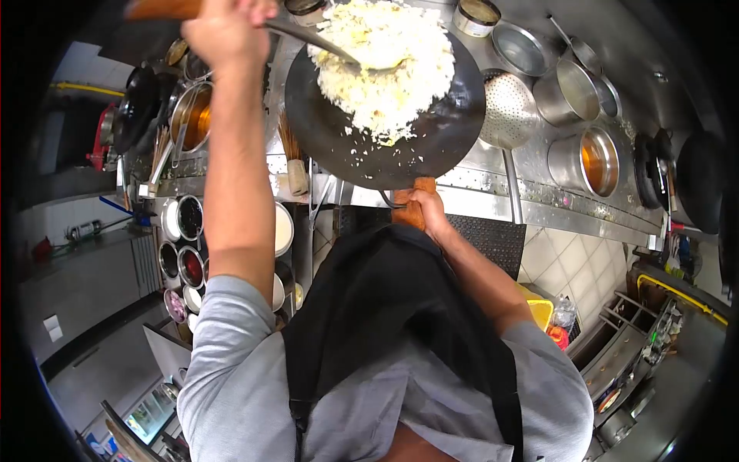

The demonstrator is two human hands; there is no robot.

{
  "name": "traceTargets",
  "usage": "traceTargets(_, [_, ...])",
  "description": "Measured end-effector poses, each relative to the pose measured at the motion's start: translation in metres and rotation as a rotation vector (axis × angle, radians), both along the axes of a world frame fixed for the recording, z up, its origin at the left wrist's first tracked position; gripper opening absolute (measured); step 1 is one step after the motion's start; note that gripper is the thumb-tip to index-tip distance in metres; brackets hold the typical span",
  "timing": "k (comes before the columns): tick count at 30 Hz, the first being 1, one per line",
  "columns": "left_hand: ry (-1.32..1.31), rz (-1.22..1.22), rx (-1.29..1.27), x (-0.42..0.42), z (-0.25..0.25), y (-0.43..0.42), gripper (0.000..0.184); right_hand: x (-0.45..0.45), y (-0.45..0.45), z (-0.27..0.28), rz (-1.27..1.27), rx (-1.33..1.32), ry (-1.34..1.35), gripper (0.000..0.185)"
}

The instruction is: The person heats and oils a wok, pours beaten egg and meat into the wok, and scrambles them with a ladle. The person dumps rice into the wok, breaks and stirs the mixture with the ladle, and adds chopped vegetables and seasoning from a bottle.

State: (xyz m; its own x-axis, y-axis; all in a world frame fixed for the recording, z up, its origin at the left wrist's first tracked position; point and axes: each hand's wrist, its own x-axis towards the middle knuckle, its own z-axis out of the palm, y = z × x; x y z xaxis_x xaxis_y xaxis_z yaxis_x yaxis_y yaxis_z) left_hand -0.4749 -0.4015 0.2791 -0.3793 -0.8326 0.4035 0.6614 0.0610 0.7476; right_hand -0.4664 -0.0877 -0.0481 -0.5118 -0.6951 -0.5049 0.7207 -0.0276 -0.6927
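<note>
A black wok (385, 165) holds a mound of white rice with yellowish bits (385, 77), and some grains lie loose on its inner wall. My left hand (227, 35), blurred and partly cut off by the top edge, is closed round the handle of a metal ladle (312, 38). The ladle's bowl end rests in the rice. Below the wok's near rim, my right hand (427, 209) grips the wok's handle (409, 215), which looks brown and wooden or wrapped.
Right of the wok are a perforated skimmer (508, 112), metal pots (566, 92) and a pot with orange liquid (596, 162). At left stand another pot of orange liquid (192, 115), a bamboo brush (296, 173) and several ingredient containers (190, 217). The steel counter edge (570, 215) runs in front.
</note>
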Motion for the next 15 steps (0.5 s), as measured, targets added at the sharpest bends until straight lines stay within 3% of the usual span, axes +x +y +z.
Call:
traceTargets(2, [0.041,-0.083,-0.14,0.025,0.008,0.01,0.04,-0.008,-0.01,0.002,0.02,0.035,0.034,0.045])
traceTargets(3, [0.027,-0.008,-0.134,0.019,0.0,0.021,0.038,-0.013,-0.039,0.064,-0.139,0.056,-0.113,0.039])
traceTargets(4, [0.008,0.062,-0.129,0.012,-0.016,0.041,0.037,-0.032,-0.066,0.078,-0.132,0.024,-0.164,0.035])
traceTargets(5, [-0.101,0.181,-0.025,-0.013,-0.053,0.046,0.031,-0.049,-0.093,0.045,-0.161,0.022,-0.136,0.033])
traceTargets(7, [0.012,-0.001,-0.047,-0.036,-0.097,0.02,0.03,-0.047,-0.095,0.046,-0.093,0.001,-0.133,0.033])
traceTargets(10, [0.028,0.027,0.128,-0.041,-0.058,-0.019,0.031,-0.009,-0.038,0.042,-0.063,0.031,-0.09,0.037])
traceTargets(12, [0.011,-0.045,0.002,-0.021,-0.016,-0.028,0.032,0.008,0.001,-0.009,-0.043,-0.045,0.054,0.043])
traceTargets(13, [0.161,-0.35,0.165,-0.006,-0.017,-0.055,0.032,0.003,0.002,-0.01,-0.017,-0.029,0.082,0.042])
traceTargets(15, [0.151,-0.381,0.1,0.015,-0.001,-0.028,0.033,-0.006,0.003,-0.009,0.032,0.003,0.13,0.041])
